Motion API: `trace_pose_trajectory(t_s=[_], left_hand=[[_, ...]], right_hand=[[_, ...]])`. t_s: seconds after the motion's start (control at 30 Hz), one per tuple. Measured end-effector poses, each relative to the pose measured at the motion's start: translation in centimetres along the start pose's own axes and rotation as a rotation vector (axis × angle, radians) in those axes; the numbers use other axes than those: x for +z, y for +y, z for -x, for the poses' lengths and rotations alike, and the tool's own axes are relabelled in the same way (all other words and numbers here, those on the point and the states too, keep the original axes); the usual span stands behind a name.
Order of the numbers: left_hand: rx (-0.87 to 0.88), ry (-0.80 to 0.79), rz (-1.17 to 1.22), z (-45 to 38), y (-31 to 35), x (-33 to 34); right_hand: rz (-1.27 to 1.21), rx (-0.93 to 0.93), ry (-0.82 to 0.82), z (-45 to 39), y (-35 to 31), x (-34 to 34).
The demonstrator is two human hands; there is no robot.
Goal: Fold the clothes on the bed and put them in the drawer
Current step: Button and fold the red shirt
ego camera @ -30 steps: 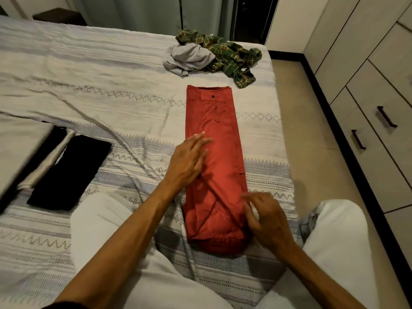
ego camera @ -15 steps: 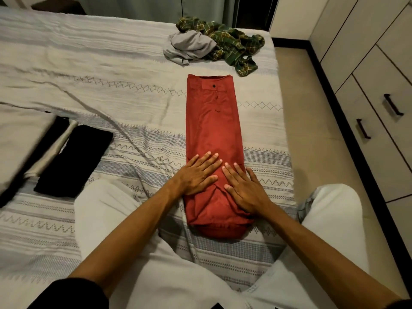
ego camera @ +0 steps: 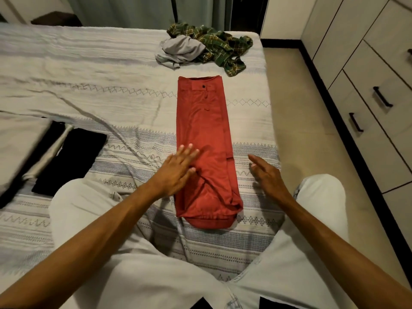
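This is a bedroom in a home. A wide bed (ego camera: 89, 70) with a pale woven cover patterned in grey zigzags and diamonds fills most of the view. Loose and folded clothes lie on it. Along the right wall runs a built-in cream cabinet with drawers (ego camera: 365, 90) and dark bar handles (ego camera: 382, 97), above a beige tiled floor (ego camera: 296, 121). Grey-green curtains (ego camera: 133, 12) hang behind the bed.

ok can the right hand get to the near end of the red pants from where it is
Probably yes. The right hand hangs open beside the red pants, apart from them, with only bare bedspread between it and the near end.
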State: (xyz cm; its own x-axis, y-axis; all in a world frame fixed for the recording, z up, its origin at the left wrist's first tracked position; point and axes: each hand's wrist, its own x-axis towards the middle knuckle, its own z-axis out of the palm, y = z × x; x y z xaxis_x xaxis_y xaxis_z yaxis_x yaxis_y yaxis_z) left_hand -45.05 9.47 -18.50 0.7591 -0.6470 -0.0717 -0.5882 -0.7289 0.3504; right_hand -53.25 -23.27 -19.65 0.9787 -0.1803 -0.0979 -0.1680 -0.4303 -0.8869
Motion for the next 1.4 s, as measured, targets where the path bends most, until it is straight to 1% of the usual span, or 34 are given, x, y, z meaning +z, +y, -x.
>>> trace_pose_trajectory(t_s=[0.07,0.1,0.17,0.2,0.27,0.3,0.37,0.5,0.6,0.67,0.73,0.8,0.83,0.93,0.97,1.1,1.2,1.3,1.33,1.4], left_hand=[[0.125,-0.173,-0.187,0.4,0.5,0.5],[0.156,-0.276,-0.286,0.7,0.6,0.8],[0.137,-0.439,-0.419,1.6,0.4,1.0],[0.109,-0.486,-0.445,2.0,0.2,0.8],[0.076,-0.511,-0.473,2.8,-0.4,0.5],[0.077,-0.509,-0.495,3.1,-0.8,0.3],[0.080,-0.511,-0.533,3.6,-1.5,0.2],[0.125,-0.513,-0.596,4.0,-3.3,-0.3],[0.176,-0.403,-0.645,4.0,-4.8,-0.4],[0.194,-0.328,-0.597,3.9,-4.6,0.2],[0.274,-0.264,-0.527,3.3,-3.7,1.2],[0.355,-0.204,-0.527,2.5,-3.2,1.5],[0.356,-0.183,-0.516,2.3,-3.2,1.5],[0.269,-0.126,-0.473,1.6,-3.3,1.4],[0.252,-0.115,-0.464,1.3,-3.2,1.5],[0.258,-0.151,-0.440,0.2,-3.6,2.5],[0.283,-0.206,-0.377,-0.1,-4.6,3.1],[0.286,-0.185,-0.330,-0.4,-4.9,3.8],[0.286,-0.166,-0.337,-0.6,-5.0,3.9],[0.297,-0.098,-0.357,-1.2,-5.1,4.1]], right_hand=[[0.130,-0.123,-0.027,0.2,-0.4,0.4],[0.230,-0.194,-0.081,0.4,-0.4,0.7],[0.473,-0.348,-0.261,0.5,-0.2,1.0],[0.589,-0.433,-0.351,0.6,0.2,1.1],[0.798,-0.547,-0.491,1.1,1.5,1.6],[0.881,-0.580,-0.523,1.4,2.2,1.7],[0.978,-0.635,-0.521,1.2,3.1,1.7],[1.038,-0.739,-0.501,-0.3,3.1,1.4],[1.052,-0.811,-0.561,-1.0,2.7,1.2],[0.997,-0.819,-0.640,-1.6,2.0,1.2],[1.008,-0.813,-0.707,-1.9,1.7,1.6],[1.015,-0.791,-0.703,-2.5,2.0,2.0],[1.016,-0.781,-0.675,-2.8,2.2,2.2],[1.007,-0.742,-0.530,-3.8,2.3,2.9],[0.994,-0.736,-0.517,-4.1,2.1,3.1],[1.011,-0.816,-0.587,-5.4,1.6,4.3],[1.009,-0.787,-0.669,-6.3,1.7,4.7],[1.038,-0.772,-0.728,-6.7,1.3,4.6],[1.066,-0.784,-0.719,-6.8,1.1,4.6],[1.110,-0.839,-0.644,-6.7,1.1,4.8]])
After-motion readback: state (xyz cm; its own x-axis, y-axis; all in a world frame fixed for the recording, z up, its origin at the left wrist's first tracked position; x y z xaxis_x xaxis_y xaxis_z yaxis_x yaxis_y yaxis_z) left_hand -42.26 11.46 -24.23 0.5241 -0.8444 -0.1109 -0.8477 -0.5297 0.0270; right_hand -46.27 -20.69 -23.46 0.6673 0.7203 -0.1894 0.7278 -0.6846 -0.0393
